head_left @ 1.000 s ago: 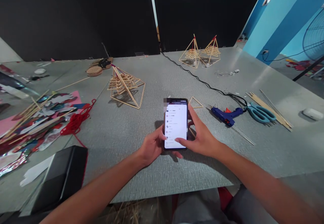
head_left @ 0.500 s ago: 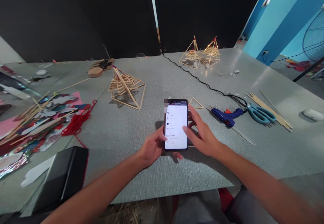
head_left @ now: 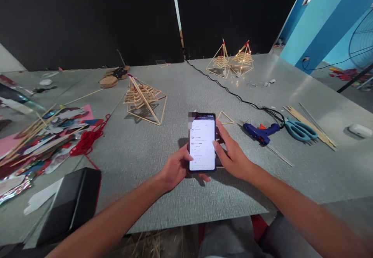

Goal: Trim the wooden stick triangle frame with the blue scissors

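**Glass-bright phone held over the grey table**

Glossy and black-framed, the phone (head_left: 202, 142) sat clamped in your left hand (head_left: 176, 168), fingers wrapped round its lower edge, screen lit white. Your right hand (head_left: 231, 155) lay against its right side, thumb tip on the glass, gripping nothing itself. You held it just above the grey, woven-textured table (head_left: 163, 196). Near your right lay a blue glue gun (head_left: 260, 131) and teal scissors (head_left: 300, 129); to the left stood a stick pyramid (head_left: 144, 98), with red yarn (head_left: 87, 141) beyond. Black walls closed the room behind. Since a second earlier, your thumb had slid up from the screen's bottom to its middle.
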Motion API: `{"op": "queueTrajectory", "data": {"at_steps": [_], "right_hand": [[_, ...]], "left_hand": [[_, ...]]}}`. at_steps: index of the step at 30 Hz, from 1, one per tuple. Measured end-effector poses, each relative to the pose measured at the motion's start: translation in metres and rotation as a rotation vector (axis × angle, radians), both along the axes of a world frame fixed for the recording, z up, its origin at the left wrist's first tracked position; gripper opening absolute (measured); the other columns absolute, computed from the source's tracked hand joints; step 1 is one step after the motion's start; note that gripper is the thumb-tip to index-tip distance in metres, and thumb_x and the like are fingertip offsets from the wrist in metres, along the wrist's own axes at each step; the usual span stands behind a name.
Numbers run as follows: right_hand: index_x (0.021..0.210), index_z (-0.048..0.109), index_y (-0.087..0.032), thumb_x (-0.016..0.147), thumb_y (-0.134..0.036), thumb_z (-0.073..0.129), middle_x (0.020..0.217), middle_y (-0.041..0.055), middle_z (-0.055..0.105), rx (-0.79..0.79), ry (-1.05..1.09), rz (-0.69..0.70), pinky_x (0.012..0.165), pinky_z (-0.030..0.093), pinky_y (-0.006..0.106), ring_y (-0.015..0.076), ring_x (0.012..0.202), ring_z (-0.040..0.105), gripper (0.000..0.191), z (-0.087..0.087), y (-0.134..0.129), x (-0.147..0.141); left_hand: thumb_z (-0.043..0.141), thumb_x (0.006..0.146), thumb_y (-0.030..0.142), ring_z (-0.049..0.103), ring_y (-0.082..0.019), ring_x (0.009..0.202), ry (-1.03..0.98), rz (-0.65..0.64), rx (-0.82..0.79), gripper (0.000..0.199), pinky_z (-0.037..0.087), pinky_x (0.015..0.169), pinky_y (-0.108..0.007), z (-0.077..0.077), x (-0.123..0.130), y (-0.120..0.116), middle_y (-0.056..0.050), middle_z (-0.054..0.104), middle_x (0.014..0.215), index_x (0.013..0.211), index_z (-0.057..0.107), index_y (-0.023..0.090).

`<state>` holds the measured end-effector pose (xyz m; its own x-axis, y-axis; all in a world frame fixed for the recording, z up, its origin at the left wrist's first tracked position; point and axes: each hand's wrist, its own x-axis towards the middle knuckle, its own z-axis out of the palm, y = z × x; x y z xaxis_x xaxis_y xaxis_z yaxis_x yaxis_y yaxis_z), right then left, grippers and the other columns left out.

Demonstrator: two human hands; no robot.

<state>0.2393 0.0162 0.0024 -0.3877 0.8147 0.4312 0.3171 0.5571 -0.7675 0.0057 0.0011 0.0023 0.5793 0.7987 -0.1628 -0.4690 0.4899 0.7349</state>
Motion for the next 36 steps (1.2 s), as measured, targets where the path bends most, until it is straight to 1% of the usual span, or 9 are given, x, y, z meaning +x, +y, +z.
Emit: {"op": "queueTrajectory", "data": {"at_steps": [4, 8, 13, 19, 24, 27, 30, 32, 36], "right_hand": [[0.182, 0.003, -0.036, 0.119, -0.040, 0.039, 0.174, 0.0142, 0.051, -0.021, 0.002, 0.001, 0.117, 0.056, 0.060, 0.0312, 0.145, 0.063, 0.073, 0.0009, -0.0011, 0.0010], [0.182, 0.004, -0.038, 0.119, -0.037, 0.040, 0.174, 0.0125, 0.051, -0.029, 0.018, 0.007, 0.122, 0.052, 0.062, 0.0307, 0.149, 0.060, 0.073, 0.0002, -0.0016, 0.0022], [0.182, 0.004, -0.037, 0.118, -0.037, 0.041, 0.173, 0.0140, 0.051, -0.067, -0.001, -0.013, 0.113, 0.057, 0.061, 0.0321, 0.137, 0.066, 0.074, -0.0006, -0.0023, 0.0020], [0.182, 0.004, -0.035, 0.117, -0.040, 0.043, 0.166, 0.0152, 0.058, -0.059, 0.001, -0.012, 0.101, 0.063, 0.056, 0.0328, 0.131, 0.068, 0.076, -0.0004, -0.0030, 0.0013], [0.182, -0.001, -0.033, 0.105, -0.046, 0.070, 0.170, 0.0199, 0.053, -0.047, -0.015, -0.001, 0.095, 0.066, 0.053, 0.0330, 0.123, 0.071, 0.106, 0.0010, -0.0029, -0.0004], [0.181, -0.005, -0.032, 0.095, -0.047, 0.083, 0.173, 0.0215, 0.049, -0.018, -0.023, 0.006, 0.100, 0.064, 0.056, 0.0361, 0.131, 0.069, 0.124, 0.0014, -0.0031, -0.0013], [0.181, -0.008, -0.033, 0.092, -0.046, 0.087, 0.175, 0.0214, 0.046, -0.007, -0.041, 0.008, 0.103, 0.064, 0.058, 0.0369, 0.133, 0.068, 0.130, 0.0010, -0.0032, -0.0012], [0.181, -0.007, -0.033, 0.097, -0.045, 0.082, 0.176, 0.0218, 0.044, -0.007, -0.050, 0.000, 0.102, 0.064, 0.057, 0.0357, 0.130, 0.070, 0.123, 0.0005, -0.0030, -0.0011], [0.182, -0.004, -0.034, 0.114, -0.040, 0.052, 0.176, 0.0194, 0.046, 0.012, -0.044, -0.011, 0.093, 0.067, 0.051, 0.0306, 0.121, 0.073, 0.088, -0.0010, -0.0019, -0.0012]], "left_hand": [[0.059, 0.080, 0.011, 0.079, -0.035, 0.102, 0.030, 0.008, -0.004, 0.056, 0.075, 0.069, -0.050, 0.0014, 0.0012, -0.0008, -0.016, 0.076, 0.134, 0.134, 0.067, 0.020], [0.061, 0.085, 0.013, 0.078, -0.037, 0.110, 0.063, 0.017, -0.014, 0.053, 0.075, 0.067, -0.048, 0.0040, 0.0032, -0.0008, -0.017, 0.075, 0.136, 0.137, 0.065, 0.020], [0.060, 0.096, 0.026, 0.073, -0.044, 0.127, 0.072, 0.007, -0.029, 0.052, 0.075, 0.067, -0.049, 0.0058, 0.0045, -0.0001, -0.020, 0.071, 0.147, 0.148, 0.061, 0.020], [0.060, 0.096, 0.027, 0.075, -0.044, 0.126, 0.031, -0.005, -0.012, 0.058, 0.075, 0.067, -0.050, 0.0018, 0.0014, 0.0001, -0.020, 0.070, 0.149, 0.153, 0.060, 0.020], [0.059, 0.093, 0.024, 0.079, -0.039, 0.106, 0.012, -0.001, 0.007, 0.049, 0.075, 0.067, -0.053, 0.0001, -0.0005, 0.0000, -0.019, 0.075, 0.140, 0.140, 0.070, 0.018], [0.059, 0.092, 0.024, 0.079, -0.037, 0.103, 0.005, 0.000, 0.010, 0.050, 0.074, 0.066, -0.053, 0.0006, 0.0002, 0.0000, -0.019, 0.075, 0.140, 0.141, 0.070, 0.017], [0.058, 0.094, 0.025, 0.079, -0.037, 0.103, -0.007, -0.002, 0.011, 0.051, 0.074, 0.067, -0.054, 0.0008, 0.0003, 0.0000, -0.019, 0.075, 0.141, 0.143, 0.069, 0.017], [0.057, 0.095, 0.026, 0.079, -0.039, 0.106, -0.019, -0.009, 0.010, 0.050, 0.074, 0.069, -0.055, 0.0004, -0.0003, 0.0002, -0.019, 0.075, 0.140, 0.143, 0.069, 0.018], [0.057, 0.095, 0.025, 0.078, -0.040, 0.109, -0.037, -0.017, 0.008, 0.047, 0.075, 0.070, -0.057, -0.0011, -0.0022, 0.0006, -0.018, 0.076, 0.137, 0.140, 0.069, 0.019]]}}
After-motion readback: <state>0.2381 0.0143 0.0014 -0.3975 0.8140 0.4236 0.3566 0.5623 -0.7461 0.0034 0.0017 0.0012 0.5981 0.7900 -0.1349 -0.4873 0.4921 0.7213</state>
